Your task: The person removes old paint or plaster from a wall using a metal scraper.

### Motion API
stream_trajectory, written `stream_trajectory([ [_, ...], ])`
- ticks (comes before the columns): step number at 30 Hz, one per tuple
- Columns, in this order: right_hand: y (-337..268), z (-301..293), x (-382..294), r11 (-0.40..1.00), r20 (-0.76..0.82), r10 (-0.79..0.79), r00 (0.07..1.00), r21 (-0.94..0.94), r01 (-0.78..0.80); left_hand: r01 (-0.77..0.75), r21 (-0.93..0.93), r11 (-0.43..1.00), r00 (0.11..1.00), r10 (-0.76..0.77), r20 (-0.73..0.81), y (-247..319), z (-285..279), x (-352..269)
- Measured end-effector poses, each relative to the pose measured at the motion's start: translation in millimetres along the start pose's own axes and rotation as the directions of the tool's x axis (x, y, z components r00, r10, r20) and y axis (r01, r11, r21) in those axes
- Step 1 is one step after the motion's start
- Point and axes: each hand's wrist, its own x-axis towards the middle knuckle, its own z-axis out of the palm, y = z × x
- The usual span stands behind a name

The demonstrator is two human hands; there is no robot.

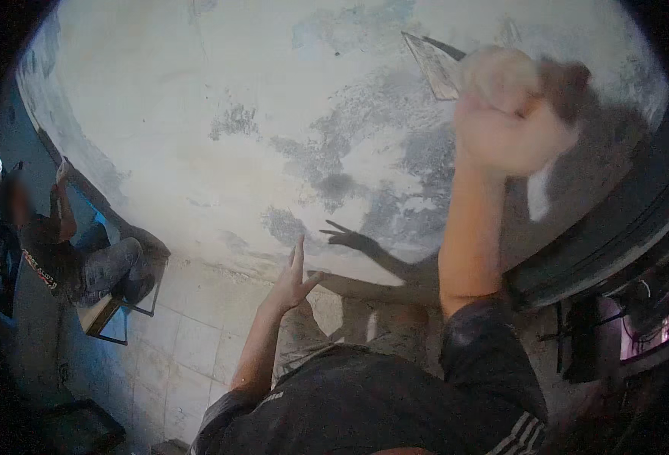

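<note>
My right hand (513,114), blurred and raised at the upper right, is closed around a flat-bladed scraping or plastering tool (437,68). The tool's pale, smeared blade points up and left, close to a wall (198,114) with whitish coating and rough grey patches. Whether the blade touches the wall I cannot tell. Low in the middle, my left hand (294,284) is held up near the wall's lower part, fingers extended and nothing in it. A shadow of a hand falls on the wall just right of it.
At the far left another person (56,244) sits on a chair (107,318), one arm raised beside the wall's edge. Pale floor tiles (192,347) lie below. A dark curved edge (607,227) runs along the right, with a window opening (653,330) beyond.
</note>
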Motion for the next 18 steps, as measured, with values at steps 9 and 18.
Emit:
stream_trajectory([
  [9, 10, 3, 14, 0.983, -0.378, -0.007, 0.926, -0.174, -0.064, 0.075, -0.006, 0.997, 0.996, -0.075, 0.05, -6, 2, 6],
  [18, 0, 2, 4, 0.725, 0.377, -0.305, 0.875, -0.504, 0.47, 0.147, -0.068, 0.987, 0.986, -0.141, 0.084, -18, 4, -7],
])
